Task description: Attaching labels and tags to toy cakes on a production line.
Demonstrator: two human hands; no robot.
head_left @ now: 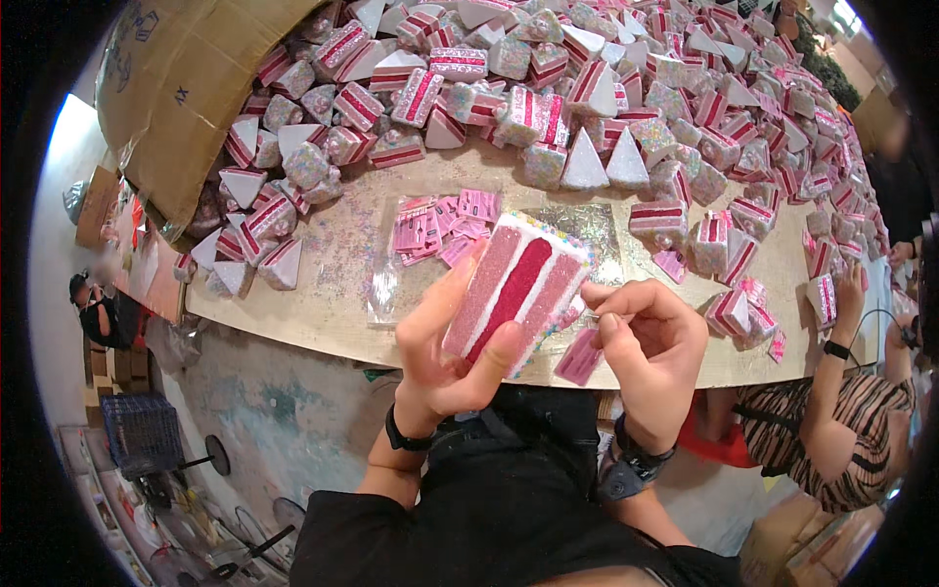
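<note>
- Fingers of my left hand (438, 377) are curled around a toy cake slice (528, 284), thumb across its layered face; I hold it tilted over the near edge of the desk (293, 313), its upper end leaning toward one o'clock.
- At the slice's four o'clock, the thumb and forefinger of my right hand (650, 347) pinch together on a thin sliver (590, 311), too fine for me to identify.
- Leftmost, counting from my slice: a person (95, 318) in dark clothes at nine o'clock, a blue crate (142, 430) at eight.
- Brown cardboard (186, 98) stands at ten, beside the heap.
- Heaped slices (458, 64), pink, white and deep red, sweep from ten round to two.
- Close by at ten, pink cards (416, 233) lie on clear plastic (383, 305).
- Between four and five, just below my right fingertips, is one pink tag (580, 360); whether it hangs or lies, I can't tell.
- Toward three, more slices (729, 313) sit grouped with pink tags.
- Farthest right, a co-worker (831, 440) in a striped top sits at four, one hand (853, 286) at another slice (824, 301).
</note>
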